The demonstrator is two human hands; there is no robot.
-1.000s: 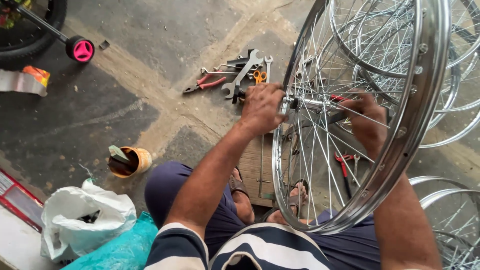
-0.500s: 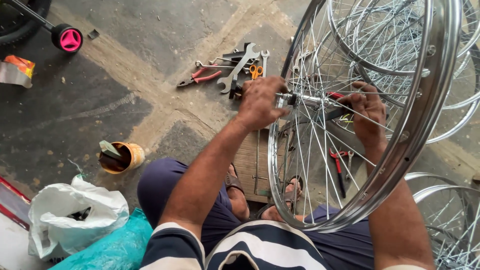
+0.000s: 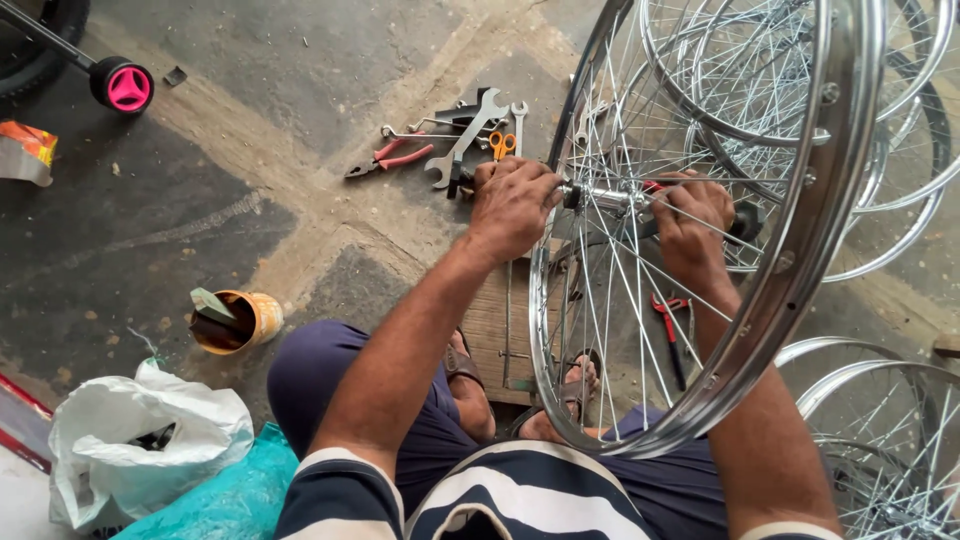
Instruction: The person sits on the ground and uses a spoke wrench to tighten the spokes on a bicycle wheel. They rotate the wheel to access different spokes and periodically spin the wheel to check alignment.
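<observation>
Both grips closed, left hand (image 3: pixel 512 205) and right hand (image 3: pixel 690 222) clamp opposite ends of the chrome spoked bicycle wheel's (image 3: pixel 790 270) hub axle (image 3: pixel 610 197), apparently mid-adjustment, with careful counter-turning seemingly needed.

Spoked wheel (image 3: pixel 790 270): chrome rim, thin steel spokes, no tyre. Stands upright on edge over the person's lap, rim tilted slightly. Hub (image 3: pixel 607 198) at wheel centre: shiny metal axle, horizontal, one end poking out on each side of the spokes.
</observation>
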